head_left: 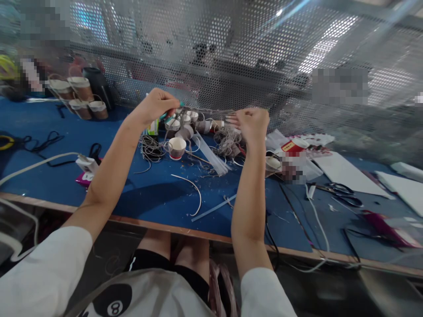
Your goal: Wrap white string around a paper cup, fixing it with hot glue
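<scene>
My left hand (158,105) is raised over the blue table, closed in a pinch on a thin grey cord (208,110). A teal object, partly hidden, shows at its fingers; its kind is unclear. Across from it, my right hand (253,121) is closed at the cord's other end, slightly blurred by motion. The cord runs nearly level between both hands. Beneath it are a small paper cup (176,147) with a red base band, a coil of grey cord (151,149), a loose grey tangle (228,141) and clear plastic strips (211,156).
Brown-sleeved cups (79,90) stand by a black bottle (99,86) at back left. A perforated metal screen (205,53) rises behind the table. Scissors (343,189) and a white board (350,171) lie right. A white plug (87,165) sits near my left forearm.
</scene>
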The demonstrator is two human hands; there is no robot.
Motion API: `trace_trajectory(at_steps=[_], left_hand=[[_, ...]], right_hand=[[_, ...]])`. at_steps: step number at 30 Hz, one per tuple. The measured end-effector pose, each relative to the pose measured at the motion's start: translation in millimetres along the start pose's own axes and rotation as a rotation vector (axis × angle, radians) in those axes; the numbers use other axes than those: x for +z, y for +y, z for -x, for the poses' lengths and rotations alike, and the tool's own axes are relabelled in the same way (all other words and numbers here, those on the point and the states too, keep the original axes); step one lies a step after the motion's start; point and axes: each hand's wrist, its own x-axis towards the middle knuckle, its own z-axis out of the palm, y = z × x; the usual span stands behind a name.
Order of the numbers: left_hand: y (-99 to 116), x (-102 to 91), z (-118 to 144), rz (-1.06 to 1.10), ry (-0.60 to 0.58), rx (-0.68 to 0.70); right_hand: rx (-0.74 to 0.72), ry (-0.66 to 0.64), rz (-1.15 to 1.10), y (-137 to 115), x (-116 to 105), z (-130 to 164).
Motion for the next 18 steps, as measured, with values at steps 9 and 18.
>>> trace_trajectory(at_steps=[9, 18], left_hand=[[-8.3, 17.8, -4.7, -0.006, -0.040, 0.041], [-2.4, 5.6, -2.2, 0.149, 0.018, -0.047]], right_hand=[[0.077, -0.143, -0.104, 34.1, 5.2, -9.5], [0.089, -0.084, -0.411, 34.4, -28.0, -29.5]])
